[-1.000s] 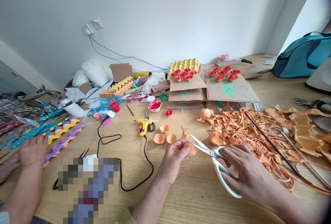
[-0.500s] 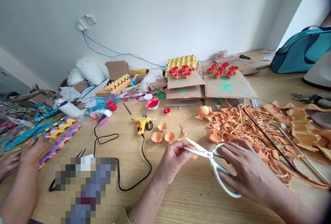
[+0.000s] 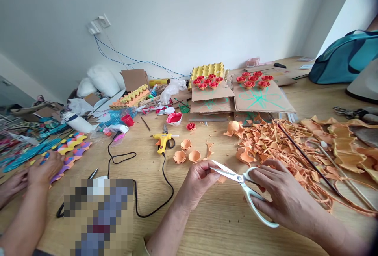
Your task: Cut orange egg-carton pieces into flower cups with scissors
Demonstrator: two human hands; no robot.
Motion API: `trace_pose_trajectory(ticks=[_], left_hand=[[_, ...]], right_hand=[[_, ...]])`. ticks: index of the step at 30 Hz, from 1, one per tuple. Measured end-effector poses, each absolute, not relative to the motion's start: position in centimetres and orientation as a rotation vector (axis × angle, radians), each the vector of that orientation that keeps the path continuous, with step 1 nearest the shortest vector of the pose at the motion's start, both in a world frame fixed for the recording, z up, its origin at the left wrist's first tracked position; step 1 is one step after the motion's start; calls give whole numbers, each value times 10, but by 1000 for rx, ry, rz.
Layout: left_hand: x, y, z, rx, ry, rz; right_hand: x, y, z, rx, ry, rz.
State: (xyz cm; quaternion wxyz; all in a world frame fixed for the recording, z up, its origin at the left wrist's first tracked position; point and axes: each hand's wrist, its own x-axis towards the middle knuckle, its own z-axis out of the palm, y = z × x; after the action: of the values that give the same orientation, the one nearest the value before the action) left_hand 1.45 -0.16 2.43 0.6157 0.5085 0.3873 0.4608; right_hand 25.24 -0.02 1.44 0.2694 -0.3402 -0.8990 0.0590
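Observation:
In my right hand point(image 3: 279, 195) is a pair of scissors point(image 3: 246, 187) with white handles, its blades pointing left. My left hand point(image 3: 201, 183) pinches a small orange egg-carton piece point(image 3: 221, 178), mostly hidden behind the fingers and blades. The blades lie nearly together across that piece, by my left fingertips. Beyond my left hand are orange cut cups point(image 3: 194, 156), some of them stacked, and a thin orange scrap point(image 3: 209, 149). A large heap of orange trimmings point(image 3: 265, 145) spreads out past my right hand.
A yellow glue gun point(image 3: 162, 142) lies left of the cups, its black cord point(image 3: 169, 197) looping forward. Red flowers point(image 3: 252, 78) stand on cardboard point(image 3: 265, 100) at the back. At far left, another person's hands point(image 3: 44, 169) touch a painted egg-carton strip point(image 3: 71, 157).
The scissor blades have closed further across the orange piece. At far left, the other person's hands have shifted slightly to the right over the painted strip.

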Motion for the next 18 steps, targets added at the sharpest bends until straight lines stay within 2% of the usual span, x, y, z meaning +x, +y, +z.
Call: trace_pose_trajectory(ticks=[18], left_hand=[[14,-1,31,1217,981,1022]], right_hand=[[253,-4,18,-839,-2452,177]])
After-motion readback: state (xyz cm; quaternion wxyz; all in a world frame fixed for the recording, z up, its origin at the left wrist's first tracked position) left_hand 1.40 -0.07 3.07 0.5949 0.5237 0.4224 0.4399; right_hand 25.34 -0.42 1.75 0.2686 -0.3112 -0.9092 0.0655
